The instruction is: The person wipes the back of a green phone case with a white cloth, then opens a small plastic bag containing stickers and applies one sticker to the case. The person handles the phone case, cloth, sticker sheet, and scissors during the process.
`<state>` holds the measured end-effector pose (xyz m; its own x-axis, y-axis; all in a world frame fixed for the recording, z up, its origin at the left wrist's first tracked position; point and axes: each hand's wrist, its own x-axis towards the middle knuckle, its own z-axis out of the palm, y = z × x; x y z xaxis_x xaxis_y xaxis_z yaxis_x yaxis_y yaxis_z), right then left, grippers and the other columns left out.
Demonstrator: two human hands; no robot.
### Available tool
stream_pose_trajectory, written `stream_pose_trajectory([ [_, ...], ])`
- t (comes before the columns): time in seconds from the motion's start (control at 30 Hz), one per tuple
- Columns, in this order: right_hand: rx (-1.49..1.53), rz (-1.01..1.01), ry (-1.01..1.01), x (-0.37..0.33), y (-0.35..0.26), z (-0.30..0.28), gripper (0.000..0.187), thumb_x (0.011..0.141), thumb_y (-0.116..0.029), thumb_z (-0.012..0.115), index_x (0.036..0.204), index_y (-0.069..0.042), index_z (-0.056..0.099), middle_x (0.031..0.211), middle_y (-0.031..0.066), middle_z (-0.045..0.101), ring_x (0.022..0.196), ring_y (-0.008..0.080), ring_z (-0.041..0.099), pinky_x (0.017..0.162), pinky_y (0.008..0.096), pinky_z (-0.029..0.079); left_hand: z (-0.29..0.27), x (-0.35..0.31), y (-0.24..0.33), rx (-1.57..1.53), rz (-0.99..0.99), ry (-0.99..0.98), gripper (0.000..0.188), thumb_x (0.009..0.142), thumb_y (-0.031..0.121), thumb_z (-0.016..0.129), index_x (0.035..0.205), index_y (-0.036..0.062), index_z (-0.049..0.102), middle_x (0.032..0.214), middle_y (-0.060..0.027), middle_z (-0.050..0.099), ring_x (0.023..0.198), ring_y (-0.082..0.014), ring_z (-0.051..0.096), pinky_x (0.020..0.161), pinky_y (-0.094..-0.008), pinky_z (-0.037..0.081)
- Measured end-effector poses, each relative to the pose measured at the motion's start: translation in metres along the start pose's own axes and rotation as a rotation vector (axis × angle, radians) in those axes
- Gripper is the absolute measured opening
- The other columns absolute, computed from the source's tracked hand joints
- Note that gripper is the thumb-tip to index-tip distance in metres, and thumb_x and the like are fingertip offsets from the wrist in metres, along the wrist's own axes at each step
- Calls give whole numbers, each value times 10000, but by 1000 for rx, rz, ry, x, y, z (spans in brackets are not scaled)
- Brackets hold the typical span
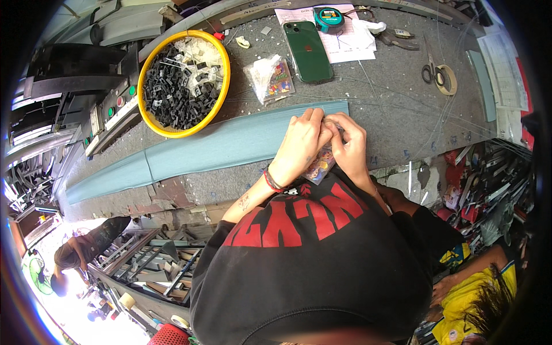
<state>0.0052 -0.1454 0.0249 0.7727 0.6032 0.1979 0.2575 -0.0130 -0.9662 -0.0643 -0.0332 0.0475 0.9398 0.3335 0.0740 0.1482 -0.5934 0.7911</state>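
Note:
My left hand [303, 141] and my right hand [351, 146] meet at the near edge of the table, their fingers pinched together. A small clear plastic packet with a colourful print [320, 165] hangs between them; their fingers close on its upper end. What lies inside the fingertips is hidden. Under and beside my hands runs a long bundle of pale blue-green slats [230, 141], with a thin tie around it toward the left. Just beyond, a second colourful plastic packet [279, 80] with white material in it lies on the table.
A yellow-rimmed basket [226, 80] of small black and clear plastic parts stands at left. Beyond lie a green phone [309, 53], tape measure [329, 20], pliers [397, 40], scissors [428, 72] and a tape roll [447, 80]. A person in yellow [474, 293] is close at lower right.

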Motion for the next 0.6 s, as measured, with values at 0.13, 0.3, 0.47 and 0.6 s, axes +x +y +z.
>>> stream_pose_trajectory([
  [0.13,-35,-2,10,-2,-2,0,82,839,38,542,907,64,581,804,124,599,716,202,602,645,277,470,1,-1,-2,22,24,8,156,817,108,561,895,-4,486,813,-212,549,769,-426,542,687,-455,427],
  [0.3,-9,100,-2,-5,-2,-1,85,869,1,552,923,57,588,815,87,613,721,120,578,641,254,467,-3,-3,-5,-58,15,53,114,816,64,557,889,-11,511,784,-193,559,699,-366,564,655,-411,451],
  [0.47,267,278,-8,-4,3,0,95,896,-37,555,936,45,583,842,30,613,768,54,551,647,214,463,-3,-10,-1,-316,-103,132,107,817,44,600,891,-20,555,745,-126,597,631,-197,580,609,-302,478],
  [0.6,325,324,-120,-3,4,-13,73,892,-33,558,916,33,577,848,15,601,762,37,540,635,196,451,-1,-15,0,-355,-157,116,153,808,59,638,897,-21,543,768,-122,577,669,-198,575,632,-312,475],
])
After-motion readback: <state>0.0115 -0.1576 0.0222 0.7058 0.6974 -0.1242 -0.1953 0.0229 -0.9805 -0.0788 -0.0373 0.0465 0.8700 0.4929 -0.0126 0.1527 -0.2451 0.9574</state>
